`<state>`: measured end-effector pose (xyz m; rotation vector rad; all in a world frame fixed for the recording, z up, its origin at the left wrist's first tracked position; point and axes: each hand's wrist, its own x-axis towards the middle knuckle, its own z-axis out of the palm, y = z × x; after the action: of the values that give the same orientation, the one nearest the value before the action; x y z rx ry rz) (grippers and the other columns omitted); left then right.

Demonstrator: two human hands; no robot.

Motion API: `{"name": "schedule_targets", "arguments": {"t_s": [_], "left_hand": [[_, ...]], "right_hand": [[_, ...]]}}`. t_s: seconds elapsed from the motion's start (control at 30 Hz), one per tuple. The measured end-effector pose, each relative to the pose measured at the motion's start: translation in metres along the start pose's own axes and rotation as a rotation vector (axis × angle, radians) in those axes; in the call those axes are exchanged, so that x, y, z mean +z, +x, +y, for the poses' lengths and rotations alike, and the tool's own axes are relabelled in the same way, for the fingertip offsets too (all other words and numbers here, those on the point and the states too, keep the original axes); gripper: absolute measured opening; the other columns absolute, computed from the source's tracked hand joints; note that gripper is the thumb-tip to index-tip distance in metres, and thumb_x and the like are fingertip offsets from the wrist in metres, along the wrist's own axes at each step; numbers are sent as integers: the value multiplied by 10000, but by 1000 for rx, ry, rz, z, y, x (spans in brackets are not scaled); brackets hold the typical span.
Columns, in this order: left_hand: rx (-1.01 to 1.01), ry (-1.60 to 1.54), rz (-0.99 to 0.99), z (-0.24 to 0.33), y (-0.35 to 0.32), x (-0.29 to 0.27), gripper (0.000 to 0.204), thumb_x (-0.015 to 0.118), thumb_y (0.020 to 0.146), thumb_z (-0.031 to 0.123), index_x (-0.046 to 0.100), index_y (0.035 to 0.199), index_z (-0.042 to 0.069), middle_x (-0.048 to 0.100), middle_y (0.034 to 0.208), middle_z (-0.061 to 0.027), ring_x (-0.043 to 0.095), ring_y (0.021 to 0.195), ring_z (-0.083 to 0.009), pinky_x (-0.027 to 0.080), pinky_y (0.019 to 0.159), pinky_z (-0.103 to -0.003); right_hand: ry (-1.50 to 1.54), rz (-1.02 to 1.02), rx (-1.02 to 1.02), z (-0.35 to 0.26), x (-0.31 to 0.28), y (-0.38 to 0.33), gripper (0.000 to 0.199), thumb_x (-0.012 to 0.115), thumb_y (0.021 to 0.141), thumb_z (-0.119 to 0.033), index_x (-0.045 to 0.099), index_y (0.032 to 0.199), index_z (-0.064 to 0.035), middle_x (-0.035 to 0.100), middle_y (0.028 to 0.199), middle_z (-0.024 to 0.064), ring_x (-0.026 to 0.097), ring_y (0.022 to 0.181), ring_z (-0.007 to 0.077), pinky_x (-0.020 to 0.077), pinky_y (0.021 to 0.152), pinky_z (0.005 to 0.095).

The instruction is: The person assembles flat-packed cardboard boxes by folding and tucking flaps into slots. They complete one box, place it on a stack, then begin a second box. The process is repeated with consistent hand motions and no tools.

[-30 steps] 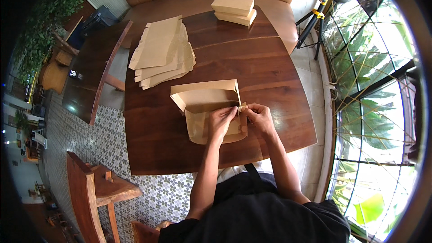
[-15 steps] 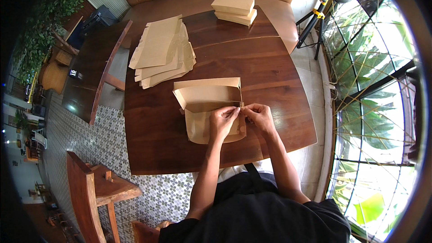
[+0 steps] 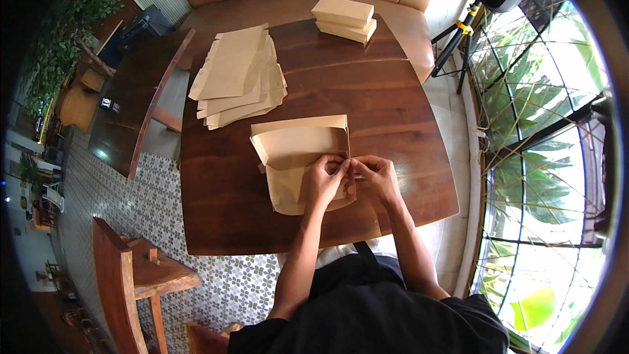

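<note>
A brown cardboard box [image 3: 286, 170], partly folded up, lies on the dark wooden table before me. Its far wall and left flap stand raised, while the near panel spreads toward me. Both my hands meet at its right side. My left hand [image 3: 325, 177] reaches over the inside of the box, its fingers pinched on the right edge. From outside, my right hand [image 3: 377, 176] pinches the same edge, fingertips nearly touching those of the left. The small part of cardboard between the fingertips is mostly hidden.
A stack of flat cardboard blanks [image 3: 229, 69] lies at the table's far left. Two folded boxes [image 3: 343, 13] sit one on the other at the far edge. The wooden table [image 3: 406, 137] has a brown bench [image 3: 288, 3] behind it. A wooden chair [image 3: 121, 282] stands at the lower left.
The fingers of both hands have shifted slightly on the box's right edge and stay pinched. The box sits a little further left in view; the whole scene has moved slightly.
</note>
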<state>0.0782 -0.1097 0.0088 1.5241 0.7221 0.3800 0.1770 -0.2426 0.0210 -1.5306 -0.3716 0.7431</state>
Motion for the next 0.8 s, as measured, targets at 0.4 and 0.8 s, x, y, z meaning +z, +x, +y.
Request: {"name": "schedule_targets", "arguments": {"t_s": [0.4,0.8], "left_hand": [[226,263,-86,11,-32,-17,289,622,1062,208,720,1266,27,769,1167,-123,726,1065,-213,575,916,-333],[46,183,412,-38,-56,-153,241,708,1011,204,745,1097,-18,759,880,-95,692,733,-133,546,669,-288]], "right_hand": [[-357,144,-253,-3,8,-4,316,775,901,-129,720,1188,-10,766,1009,105,741,920,167,598,820,309],[-519,-104,-455,-35,91,-30,236,826,898,-176,735,1006,12,723,801,128,701,720,174,558,668,315]]}}
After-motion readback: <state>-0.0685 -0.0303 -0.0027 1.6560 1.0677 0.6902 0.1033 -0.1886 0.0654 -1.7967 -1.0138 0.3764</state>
